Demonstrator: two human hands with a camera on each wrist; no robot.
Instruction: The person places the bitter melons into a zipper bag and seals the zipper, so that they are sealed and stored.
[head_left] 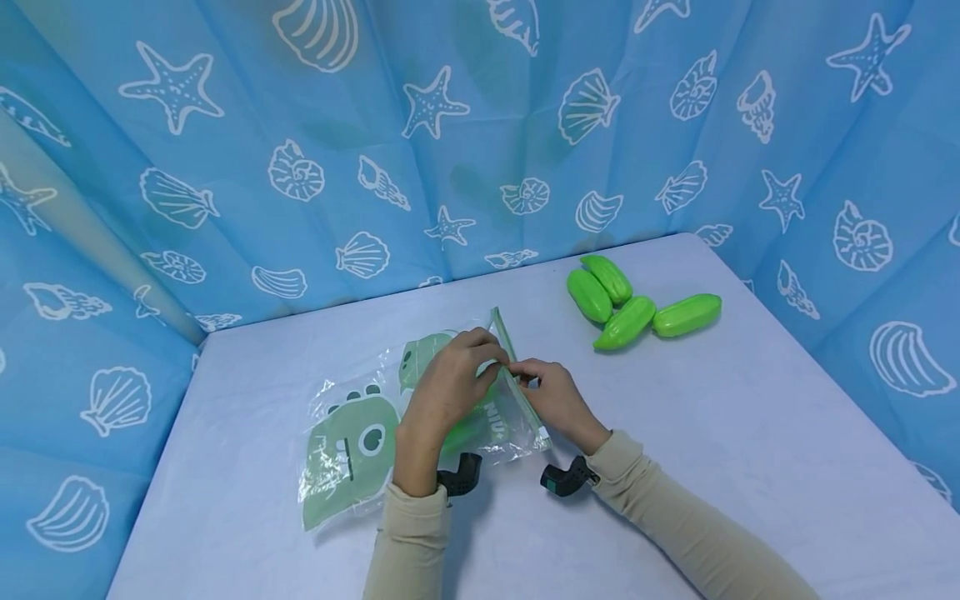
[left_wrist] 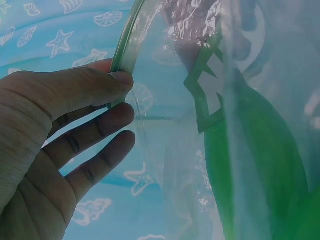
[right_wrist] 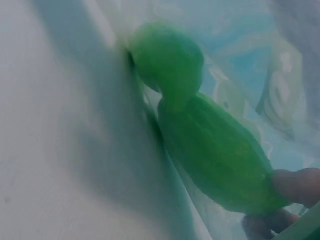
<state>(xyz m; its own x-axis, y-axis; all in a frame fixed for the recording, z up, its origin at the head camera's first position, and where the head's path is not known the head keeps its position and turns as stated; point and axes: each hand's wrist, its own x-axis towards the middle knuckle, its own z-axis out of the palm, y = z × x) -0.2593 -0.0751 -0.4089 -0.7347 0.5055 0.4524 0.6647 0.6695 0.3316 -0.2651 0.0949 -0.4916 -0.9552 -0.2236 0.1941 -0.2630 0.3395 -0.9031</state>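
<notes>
- Head: left hand [head_left: 453,379] and right hand [head_left: 557,402] meet at the mouth of the bag [head_left: 352,454], centre; four green fruits [head_left: 626,322] remain outside, right.
- Left wrist: fingers [left_wrist: 100,82] pinch the bag's edge.
- Right wrist: two fruits look already inside; fingers [right_wrist: 299,185] seemingly pinch one, lower right.

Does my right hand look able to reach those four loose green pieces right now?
Probably yes: only bare tabletop seems to lie between the right hand and the loose green pieces, though that hand, at the rim of the plastic bag, may be busy.
</notes>
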